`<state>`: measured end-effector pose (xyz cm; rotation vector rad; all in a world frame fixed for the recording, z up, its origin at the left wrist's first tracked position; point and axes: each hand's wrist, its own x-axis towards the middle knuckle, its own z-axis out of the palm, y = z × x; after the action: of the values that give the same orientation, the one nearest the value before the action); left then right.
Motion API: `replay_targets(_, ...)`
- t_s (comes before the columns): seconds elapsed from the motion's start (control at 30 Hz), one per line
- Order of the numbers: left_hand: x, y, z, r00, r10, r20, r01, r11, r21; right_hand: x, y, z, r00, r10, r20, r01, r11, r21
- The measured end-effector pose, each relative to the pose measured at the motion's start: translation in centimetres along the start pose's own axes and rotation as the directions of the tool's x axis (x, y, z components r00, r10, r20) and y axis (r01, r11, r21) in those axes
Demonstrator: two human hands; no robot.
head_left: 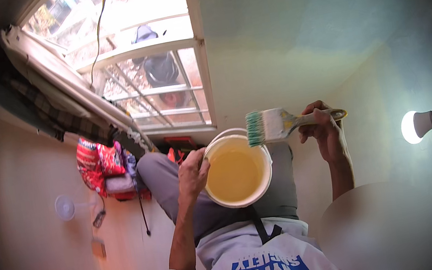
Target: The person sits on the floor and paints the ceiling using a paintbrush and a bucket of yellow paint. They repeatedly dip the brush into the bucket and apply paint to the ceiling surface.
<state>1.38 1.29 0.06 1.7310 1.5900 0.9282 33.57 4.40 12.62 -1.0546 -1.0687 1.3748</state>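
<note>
I see open air to the right of the right hand (320, 129), running to a lit bulb (410, 128) that juts in. On its left, the paintbrush (275, 125) blocks a straight path, bristles overlapping the bucket's (243, 204) far rim. The left hand (194, 173) crowds the bucket's left; the near side lies uncovered.

The pail (242, 204), containing the liquid (235, 174), lies before the torso and over the legs, with the left hand (194, 173) at its left rim; the paintbrush (277, 124) lies to its right, bristles leftward, handle in the right hand (323, 127). Ahead and left is the window (147, 49), bordered at left by the curtain (55, 83); packages (101, 159) lie left of the legs; the light bulb (411, 127) is far right.
</note>
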Motion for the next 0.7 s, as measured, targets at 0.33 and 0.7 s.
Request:
replay_targets(0.33,-1.7,-0.2,-1.0,0.998,-0.034,-0.062,0.032,0.999,-0.031,2.1,7.8,9.4,0.667,0.307,0.679,0.44,0.573,-0.691)
replay_targets(0.7,-2.4,-0.6,-1.2,0.996,-0.044,-0.077,0.042,0.999,-0.021,1.6,13.6,9.7,0.446,0.511,0.734,0.572,0.468,-0.673)
